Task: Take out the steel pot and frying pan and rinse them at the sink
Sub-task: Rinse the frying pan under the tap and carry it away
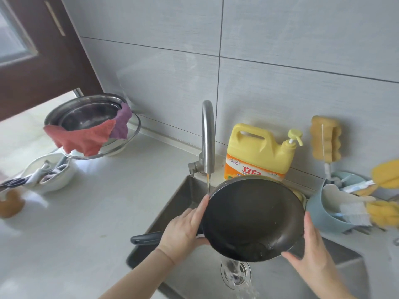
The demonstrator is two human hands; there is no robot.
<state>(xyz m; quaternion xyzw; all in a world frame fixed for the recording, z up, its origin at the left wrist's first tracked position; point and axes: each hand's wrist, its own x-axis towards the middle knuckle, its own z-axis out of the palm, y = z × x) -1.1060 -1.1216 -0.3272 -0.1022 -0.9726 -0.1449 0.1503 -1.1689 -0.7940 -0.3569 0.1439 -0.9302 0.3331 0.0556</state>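
A black frying pan (251, 219) is tilted over the steel sink (183, 203), its inside facing me and its dark handle (144, 239) sticking out to the left. My left hand (185, 229) grips the pan's left rim near the handle. My right hand (311, 249) holds the right rim, thumb up along the edge. A thin stream runs from the curved tap (207, 134) onto the pan's upper left rim. Water pours off the pan's low edge toward the drain (235, 274). A steel pot (86, 114) sits on the counter at back left.
Red and purple cloths (86, 138) hang over the pot, which rests on a glass lid. A white bowl (47, 174) with utensils stands at left. A yellow detergent jug (257, 152) is behind the sink; a blue caddy (332, 212) with brushes and sponges is at right.
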